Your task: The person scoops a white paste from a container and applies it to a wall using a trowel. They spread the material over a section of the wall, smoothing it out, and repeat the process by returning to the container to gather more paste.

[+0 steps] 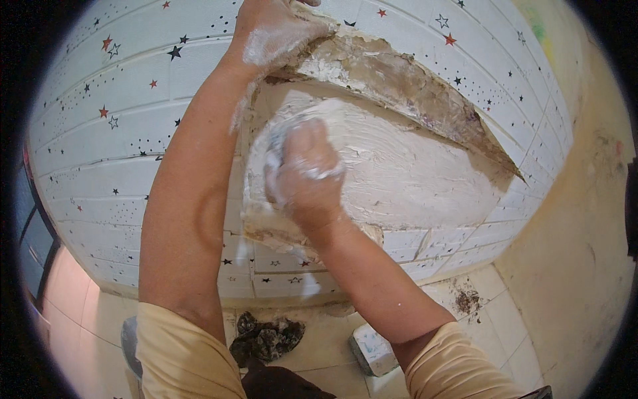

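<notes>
A star-patterned, brick-look wall panel [119,126] covers the wall before me, and part of it is peeled back. With my left hand [282,41], dusted white, I grip the upper left end of the peeled flap [399,76] and hold it up. The flap's brown, stained underside faces me. Below it lies a bare patch spread with wet white paste [412,169], streaked and ridged. My right hand [309,174], smeared with paste and blurred by motion, is closed at the patch's left side. A greyish thing in its fingers is too blurred to name.
On the tiled floor below lie a crumpled black plastic bag [266,338], a whitish block-shaped container [373,351] and scattered dark debris [468,300]. A stained beige wall [571,219] meets the panelled wall at the right. Torn panel edges [279,236] border the patch below.
</notes>
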A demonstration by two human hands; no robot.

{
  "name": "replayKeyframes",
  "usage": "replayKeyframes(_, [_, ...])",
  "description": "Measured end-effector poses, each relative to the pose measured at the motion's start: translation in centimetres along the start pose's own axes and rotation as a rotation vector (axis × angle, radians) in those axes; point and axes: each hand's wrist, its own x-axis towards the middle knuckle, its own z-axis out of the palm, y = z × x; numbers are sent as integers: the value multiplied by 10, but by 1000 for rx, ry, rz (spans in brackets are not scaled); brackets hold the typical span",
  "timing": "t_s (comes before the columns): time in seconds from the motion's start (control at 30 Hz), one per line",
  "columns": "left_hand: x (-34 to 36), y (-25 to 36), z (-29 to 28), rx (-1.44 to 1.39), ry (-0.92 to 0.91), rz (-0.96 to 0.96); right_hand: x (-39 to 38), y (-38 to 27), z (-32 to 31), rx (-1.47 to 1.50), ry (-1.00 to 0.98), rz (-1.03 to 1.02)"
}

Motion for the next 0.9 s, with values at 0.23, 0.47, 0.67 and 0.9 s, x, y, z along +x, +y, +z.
replayKeyframes(0.23, [-1,3,1,-63,-68,-29,-37,-24,-14,44,-126,-281])
replayKeyframes(0.47, [-2,7,-13,-100,-112,-114,-24,9,-78,136,-237,-67])
replayKeyframes(0.67, [-2,5,-8,27,-74,-10,-35,70,-60,-43,-215,322])
replayKeyframes(0.9, [-3,-4,-5,30,-39,14,-74,144,-101,-349,-186,574])
